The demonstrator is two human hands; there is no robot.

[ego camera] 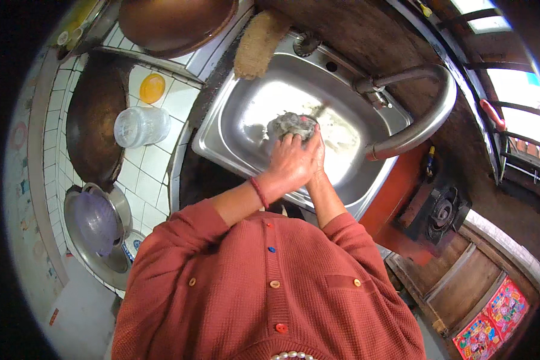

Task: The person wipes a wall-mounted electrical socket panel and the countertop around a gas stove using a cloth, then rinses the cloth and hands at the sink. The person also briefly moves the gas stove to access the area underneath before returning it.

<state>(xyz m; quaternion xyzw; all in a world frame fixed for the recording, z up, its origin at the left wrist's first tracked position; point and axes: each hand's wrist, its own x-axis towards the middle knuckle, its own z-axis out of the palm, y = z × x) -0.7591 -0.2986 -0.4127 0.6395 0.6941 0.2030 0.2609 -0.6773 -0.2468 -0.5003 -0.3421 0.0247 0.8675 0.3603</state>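
Observation:
Over the stainless steel sink (pixel 238 135), my left hand (pixel 291 158), with a red cord at the wrist, grips a wet grey cloth (pixel 290 125). Pressed against its side, my right hand (pixel 316 153) holds the cloth's near right edge; its fingers are partly hidden. A small red spot shows on the cloth, and whitish suds or water seem to lie around it. Bright glare covers much of the basin floor. A curved metal faucet (pixel 425 121) arches in from the right side of the sink.
A coarse brown cloth (pixel 256 45) hangs on the sink's back left corner. On the white tiles to the left are a clear plastic jar (pixel 141 127), a yellow lid (pixel 152 88), a wok (pixel 92 126) and metal basins (pixel 121 211). A gas burner (pixel 442 211) stands at the right.

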